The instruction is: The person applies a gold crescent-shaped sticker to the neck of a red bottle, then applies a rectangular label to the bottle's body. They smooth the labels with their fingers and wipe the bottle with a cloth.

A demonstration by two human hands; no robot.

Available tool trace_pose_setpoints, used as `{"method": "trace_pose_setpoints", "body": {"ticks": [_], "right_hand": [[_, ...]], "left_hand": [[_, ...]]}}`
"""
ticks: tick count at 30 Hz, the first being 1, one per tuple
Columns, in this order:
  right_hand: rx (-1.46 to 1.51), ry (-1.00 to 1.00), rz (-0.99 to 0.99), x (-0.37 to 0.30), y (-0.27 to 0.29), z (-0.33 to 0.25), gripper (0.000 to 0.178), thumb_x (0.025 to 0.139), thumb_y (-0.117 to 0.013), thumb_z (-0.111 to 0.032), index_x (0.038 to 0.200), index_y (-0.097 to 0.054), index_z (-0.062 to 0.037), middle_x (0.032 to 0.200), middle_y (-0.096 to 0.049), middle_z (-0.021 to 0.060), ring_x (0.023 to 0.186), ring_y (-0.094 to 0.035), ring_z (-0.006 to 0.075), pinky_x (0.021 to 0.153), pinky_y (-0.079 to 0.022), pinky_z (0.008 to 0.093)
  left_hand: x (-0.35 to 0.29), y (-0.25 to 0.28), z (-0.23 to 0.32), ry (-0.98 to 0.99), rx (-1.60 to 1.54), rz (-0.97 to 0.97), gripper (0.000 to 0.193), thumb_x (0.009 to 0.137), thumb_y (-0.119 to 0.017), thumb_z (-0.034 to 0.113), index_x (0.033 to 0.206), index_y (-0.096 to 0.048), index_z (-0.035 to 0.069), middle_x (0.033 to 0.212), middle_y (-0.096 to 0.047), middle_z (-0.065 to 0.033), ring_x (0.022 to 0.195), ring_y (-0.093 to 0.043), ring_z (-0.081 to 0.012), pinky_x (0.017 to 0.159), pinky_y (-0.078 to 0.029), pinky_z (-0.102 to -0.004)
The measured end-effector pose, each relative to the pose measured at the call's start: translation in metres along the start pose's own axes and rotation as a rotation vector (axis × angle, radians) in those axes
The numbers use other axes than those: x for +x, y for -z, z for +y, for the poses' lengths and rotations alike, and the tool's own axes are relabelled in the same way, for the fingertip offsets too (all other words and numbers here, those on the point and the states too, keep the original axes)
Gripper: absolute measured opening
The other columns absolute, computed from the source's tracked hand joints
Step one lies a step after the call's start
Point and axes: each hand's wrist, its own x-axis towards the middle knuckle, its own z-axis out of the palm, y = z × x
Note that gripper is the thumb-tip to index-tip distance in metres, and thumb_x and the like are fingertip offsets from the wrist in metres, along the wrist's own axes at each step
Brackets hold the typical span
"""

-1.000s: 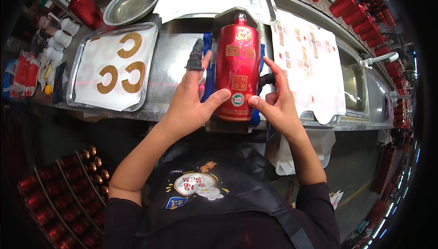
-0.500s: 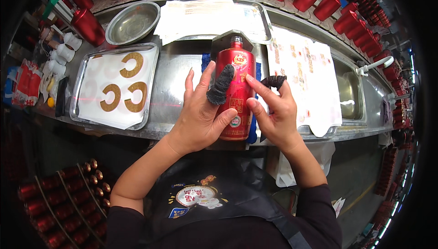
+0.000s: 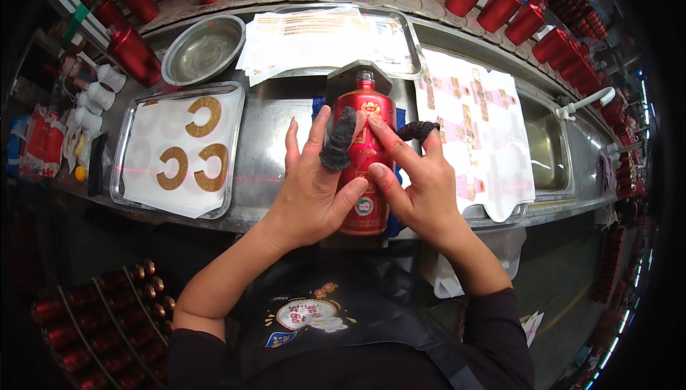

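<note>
A red bottle [image 3: 366, 120] lies flat on the steel bench, neck pointing away from me, resting on a blue pad. My left hand [image 3: 311, 190] rests along its left side, thumb on the lower label, with a dark knitted cot on the index finger. My right hand [image 3: 418, 186] lies on the right side, fingers spread flat over the front label; one fingertip also wears a dark cot. Both hands press on the bottle together.
A steel tray [image 3: 132, 143] at left holds white sheets with gold C-shaped stickers. A round steel bowl [image 3: 204, 48] and a tray of paper sheets [image 3: 325, 33] sit behind. Label sheets [image 3: 475, 129] lie at right beside a sink [image 3: 547, 147]. Red bottles [image 3: 493, 4] line the back.
The bottle has been laid further from me and flatter. Both hands moved from gripping its sides to lying with fingers spread over its front.
</note>
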Motion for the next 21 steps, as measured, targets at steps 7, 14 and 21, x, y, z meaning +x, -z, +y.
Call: {"method": "trace_pose_setpoints", "body": {"ticks": [7,14,21], "right_hand": [[0.065,-0.088,-0.094,-0.003,0.008,-0.006,0.057,0.091,-0.069,-0.038,0.146,-0.055,-0.0304,0.089,-0.051,0.0202,0.072,-0.057,0.0329,0.060,-0.051,0.0382],[0.056,-0.156,-0.322,-0.026,0.019,-0.018,0.061,0.088,-0.073,-0.034,0.146,-0.055,-0.0233,0.119,-0.058,0.0202,0.097,-0.057,0.0346,0.084,-0.050,0.0397],[0.089,-0.183,-0.280,-0.012,0.020,-0.015,0.064,0.089,-0.072,-0.035,0.148,-0.052,-0.0243,0.114,-0.057,0.0219,0.093,-0.057,0.0342,0.082,-0.050,0.0401]], "left_hand": [[-0.010,0.002,0.001,0.028,-0.067,0.016,0.072,0.096,-0.062,0.030,0.157,-0.028,0.012,0.162,-0.032,-0.0122,0.151,-0.019,-0.0426,0.115,-0.004,-0.0697],[-0.037,-0.004,0.001,-0.015,-0.116,-0.058,0.071,0.099,-0.058,0.035,0.158,-0.025,0.016,0.164,-0.031,-0.0105,0.153,-0.016,-0.0396,0.115,-0.002,-0.0698],[-0.029,-0.004,0.001,-0.023,-0.042,-0.030,0.071,0.099,-0.056,0.039,0.159,-0.024,0.016,0.161,-0.035,-0.0107,0.153,-0.015,-0.0387,0.115,0.001,-0.0696]]}}
